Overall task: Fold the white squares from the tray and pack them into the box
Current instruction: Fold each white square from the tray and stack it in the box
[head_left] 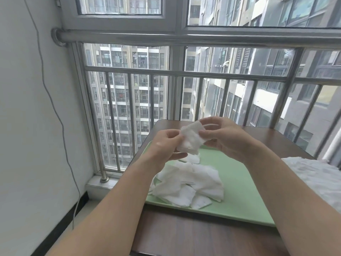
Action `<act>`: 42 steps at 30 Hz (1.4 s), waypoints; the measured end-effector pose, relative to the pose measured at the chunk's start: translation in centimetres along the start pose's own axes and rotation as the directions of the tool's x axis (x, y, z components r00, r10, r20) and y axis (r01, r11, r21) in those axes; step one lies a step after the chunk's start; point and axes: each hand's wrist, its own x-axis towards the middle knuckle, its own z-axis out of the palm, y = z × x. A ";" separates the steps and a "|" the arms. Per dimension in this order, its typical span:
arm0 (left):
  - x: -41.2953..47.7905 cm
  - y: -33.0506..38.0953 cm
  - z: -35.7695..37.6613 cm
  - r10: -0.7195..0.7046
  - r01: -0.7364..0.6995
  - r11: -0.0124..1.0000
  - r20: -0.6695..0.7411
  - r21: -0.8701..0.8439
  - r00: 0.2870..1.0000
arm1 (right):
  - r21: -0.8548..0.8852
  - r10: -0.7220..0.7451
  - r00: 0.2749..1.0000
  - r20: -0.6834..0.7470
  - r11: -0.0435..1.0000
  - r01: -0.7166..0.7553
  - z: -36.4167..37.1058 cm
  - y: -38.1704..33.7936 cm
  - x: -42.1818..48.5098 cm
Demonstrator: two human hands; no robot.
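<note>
A white square point(191, 140) is being pinched by both hands — left point(167, 145), right point(224, 138) — above the green tray point(239, 196).

Forearms point(110, 200) stretched forward, left hand point(166, 145) and right hand point(225, 137) raised close together, both pinching

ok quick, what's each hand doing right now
Left hand: pinches the white square at its left edge.
Right hand: pinches the same white square at its right side.

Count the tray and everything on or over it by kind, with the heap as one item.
Hands: 2, left hand and right hand
Held white square: 1
Pile of white squares: 1
Green tray: 1
Total: 5
</note>
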 end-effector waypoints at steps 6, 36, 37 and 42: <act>0.5 -0.1 0.1 -0.021 0.008 0.990 -0.093 -0.141 0.995 | 0.330 0.144 0.989 0.042 0.932 -0.150 0.9 -0.2 0.1; 0.5 0.3 -0.4 -0.021 -0.006 0.996 -0.292 -0.094 0.956 | -0.860 0.203 0.979 -0.018 0.496 -0.118 2.4 4.6 5.2; 0.5 0.2 -0.4 -0.023 -0.005 0.996 -0.290 -0.092 0.957 | -0.850 0.221 0.975 -0.019 0.510 -0.132 2.6 4.7 5.3; 0.4 0.2 -0.5 -0.024 -0.001 0.996 -0.289 -0.086 0.957 | -0.852 0.133 0.991 -0.021 0.516 -0.087 2.4 4.0 4.9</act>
